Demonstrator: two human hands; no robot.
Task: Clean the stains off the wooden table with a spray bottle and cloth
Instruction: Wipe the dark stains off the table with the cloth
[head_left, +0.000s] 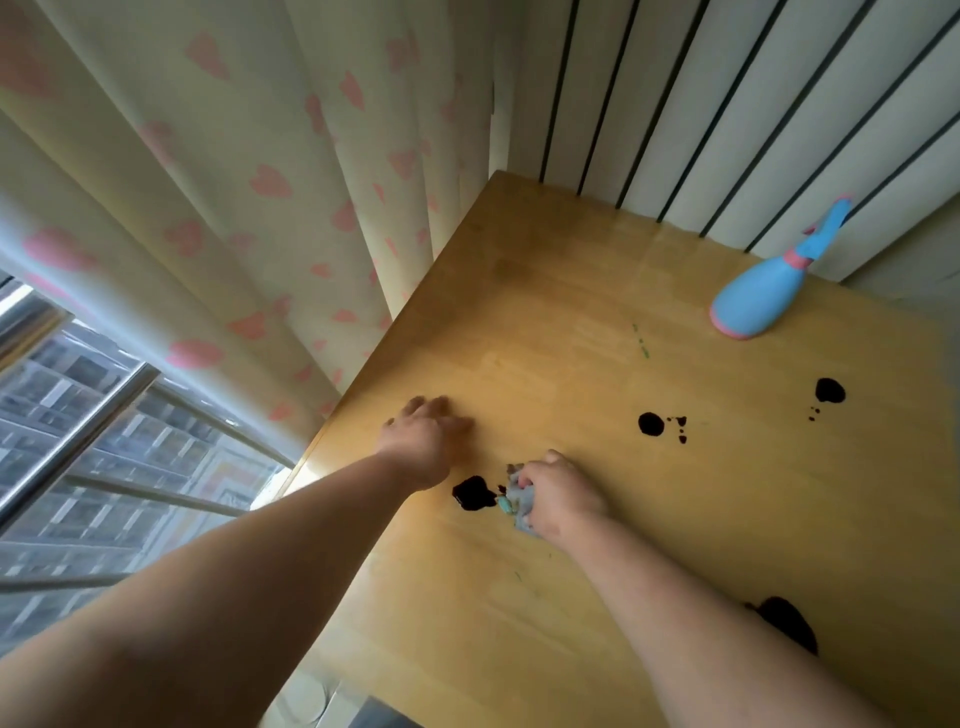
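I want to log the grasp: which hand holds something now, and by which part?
The right hand holds the bunched cloth, closed over its top, beside a dark stain. The left hand holds nothing; it rests on the wooden table.

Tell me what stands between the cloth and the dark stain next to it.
Nothing visible does. The right hand holds the bunched cloth directly beside the dark stain, with only bare wooden table between them. The left hand rests farther back, out of the path.

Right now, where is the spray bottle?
In the head view, the spray bottle stands at the table's far right, against the slatted wall, beyond the dark stains, away from both hands.
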